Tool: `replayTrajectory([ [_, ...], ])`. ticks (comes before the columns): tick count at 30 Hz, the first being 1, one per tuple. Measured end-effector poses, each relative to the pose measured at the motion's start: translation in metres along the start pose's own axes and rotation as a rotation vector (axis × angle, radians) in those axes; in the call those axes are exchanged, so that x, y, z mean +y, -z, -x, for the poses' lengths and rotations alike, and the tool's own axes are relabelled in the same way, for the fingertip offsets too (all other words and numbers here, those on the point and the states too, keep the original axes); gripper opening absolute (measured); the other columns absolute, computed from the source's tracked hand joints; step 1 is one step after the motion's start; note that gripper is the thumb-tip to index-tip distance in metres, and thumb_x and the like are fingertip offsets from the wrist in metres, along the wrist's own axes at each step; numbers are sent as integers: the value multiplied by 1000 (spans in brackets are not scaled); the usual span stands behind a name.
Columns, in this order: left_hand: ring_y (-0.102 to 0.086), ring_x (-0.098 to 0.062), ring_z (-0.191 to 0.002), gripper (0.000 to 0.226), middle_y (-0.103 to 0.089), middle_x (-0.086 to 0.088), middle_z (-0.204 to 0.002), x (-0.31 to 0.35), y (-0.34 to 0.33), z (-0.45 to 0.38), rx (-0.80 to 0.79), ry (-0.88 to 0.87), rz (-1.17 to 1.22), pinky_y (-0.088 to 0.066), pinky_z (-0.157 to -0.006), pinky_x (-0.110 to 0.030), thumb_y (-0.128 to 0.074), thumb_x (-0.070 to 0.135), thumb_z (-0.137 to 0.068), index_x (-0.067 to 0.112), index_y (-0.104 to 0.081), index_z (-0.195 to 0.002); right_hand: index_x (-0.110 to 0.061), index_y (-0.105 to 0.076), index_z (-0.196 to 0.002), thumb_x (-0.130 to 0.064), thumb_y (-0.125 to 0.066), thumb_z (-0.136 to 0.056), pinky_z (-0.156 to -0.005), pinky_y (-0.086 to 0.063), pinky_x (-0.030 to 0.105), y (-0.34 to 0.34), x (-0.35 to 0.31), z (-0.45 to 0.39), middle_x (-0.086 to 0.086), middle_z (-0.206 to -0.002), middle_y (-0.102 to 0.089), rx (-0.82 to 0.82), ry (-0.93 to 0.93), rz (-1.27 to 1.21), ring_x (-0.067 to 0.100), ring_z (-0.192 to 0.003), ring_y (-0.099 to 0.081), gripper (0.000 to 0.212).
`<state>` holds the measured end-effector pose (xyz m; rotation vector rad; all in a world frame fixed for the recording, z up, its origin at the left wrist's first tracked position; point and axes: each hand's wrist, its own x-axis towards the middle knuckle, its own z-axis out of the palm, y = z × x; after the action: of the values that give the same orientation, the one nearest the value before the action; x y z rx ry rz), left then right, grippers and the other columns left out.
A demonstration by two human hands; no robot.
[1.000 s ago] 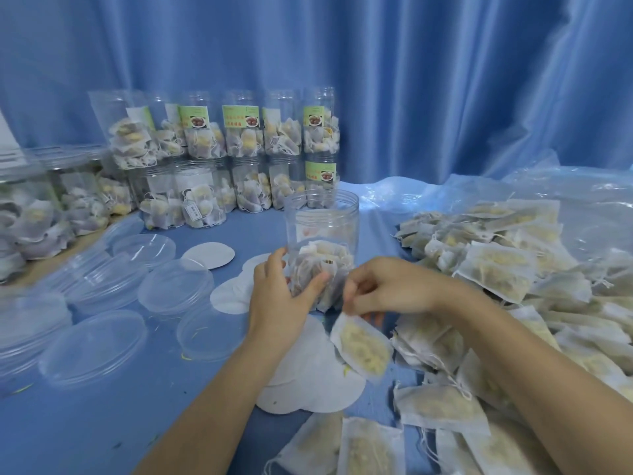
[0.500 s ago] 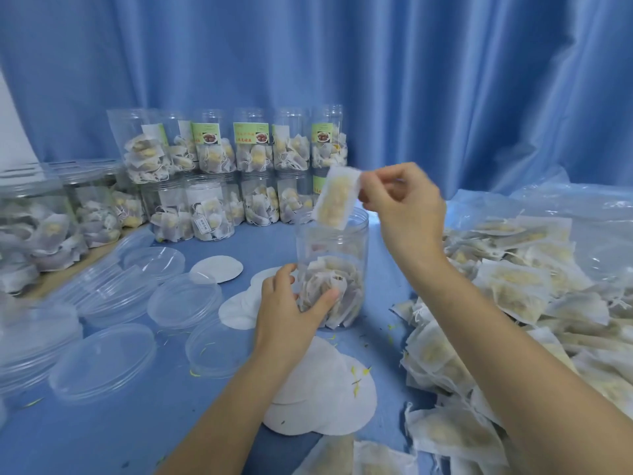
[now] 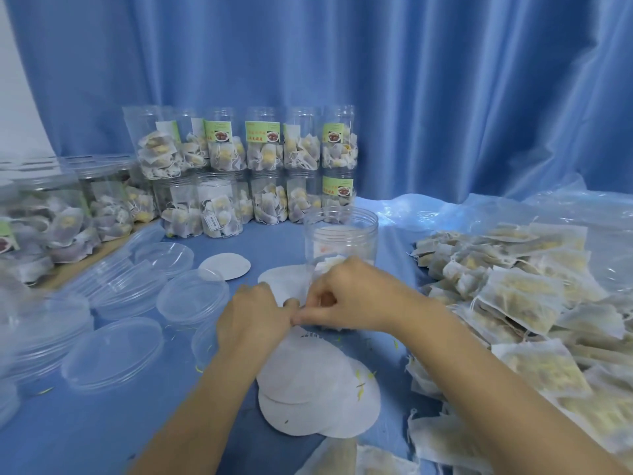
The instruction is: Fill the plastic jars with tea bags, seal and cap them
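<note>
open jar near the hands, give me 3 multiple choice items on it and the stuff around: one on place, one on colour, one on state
1. Where is the loose tea bag pile?
A. right of the open jar
B. left of it
C. inside the lids

2. What colour is the curtain?
A. red
B. blue
C. green

3. What is the open jar's state?
A. capped
B. lying on its side
C. upright, uncapped

Answers: 1 A, the bags heap on the right side of the table; 2 B, blue folds fill the background; 3 C, its rim is bare and it stands upright.
</note>
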<state>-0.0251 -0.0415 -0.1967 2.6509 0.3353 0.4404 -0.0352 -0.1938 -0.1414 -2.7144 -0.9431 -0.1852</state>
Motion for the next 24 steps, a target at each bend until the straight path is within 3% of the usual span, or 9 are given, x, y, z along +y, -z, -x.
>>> replayTrajectory([
  [3,-55,-26,-87,29,-60,-5,-92,-10,1,-3,-136,28,-38,-40,-65,-30,-52,45,-78,17,-49,-75,-14,-73,-84,-56,-68,-75,-60,-52,28,-8,2,-2,1,-63,-64,-351,-106,-79,12,-50,-55,44],
  [5,-52,-23,-83,24,-53,1,-83,-12,3,-4,-191,36,-67,-34,-59,-28,-56,42,-74,23,-43,-71,-13,-72,-94,-56,-72,-71,-60,-51,26,-11,2,0,6,-74,-68,-446,-135,-79,14,-55,-60,48],
  [7,-51,-21,-80,21,-52,2,-81,-12,3,-5,-193,36,-125,-33,-55,-26,-55,37,-75,20,-44,-72,-13,-70,-99,-55,-74,-69,-71,-53,31,-14,1,0,9,-92,-70,-437,-126,-24,20,-76,-65,52],
  [9,-49,-22,-79,21,-56,-3,-87,-11,1,-6,-173,40,-171,-36,-59,-25,-54,34,-79,15,-45,-76,-7,-67,-97,-52,-75,-69,-75,-51,33,-18,-3,-1,11,-95,-68,-417,-131,30,27,-87,-63,53],
  [12,-49,-24,-78,17,-60,-8,-93,-10,3,-5,-130,25,-182,-37,-62,-27,-51,29,-83,13,-45,-77,-10,-54,-72,-47,-77,-71,-57,-40,29,-20,-11,-2,5,-71,-55,-411,-145,94,22,-67,-52,43],
  [14,-48,-25,-78,16,-55,-7,-88,-9,8,-4,-104,24,-164,-34,-58,-27,-49,26,-84,12,-45,-76,-11,-54,-77,-46,-77,-71,-55,-38,27,-18,-16,-2,3,-77,-56,-416,-154,118,19,-67,-49,42],
  [17,-50,-30,-82,14,-50,-7,-87,-10,27,-10,-103,76,-54,-36,-63,-28,-46,18,-85,12,-42,-74,-13,-46,-80,-45,-79,-69,-53,-35,27,-15,-18,1,1,-80,-51,-390,-171,87,17,-68,-45,47],
  [20,-56,-33,-87,12,-58,-15,-97,-13,55,-21,-108,114,53,-42,-71,-31,-45,16,-90,8,-49,-82,-19,-42,-91,-50,-79,-66,-51,-27,27,-10,-19,2,-3,-85,-48,-327,-157,150,18,-79,-44,54],
  [24,-51,-26,-69,19,-60,-5,-81,-19,91,-24,-34,75,453,-37,-60,-28,-48,11,-90,11,-55,-73,-28,-49,-82,-50,-78,-66,-53,-34,27,2,-14,-1,-6,-84,-56,-176,-115,69,16,-79,-50,40],
])
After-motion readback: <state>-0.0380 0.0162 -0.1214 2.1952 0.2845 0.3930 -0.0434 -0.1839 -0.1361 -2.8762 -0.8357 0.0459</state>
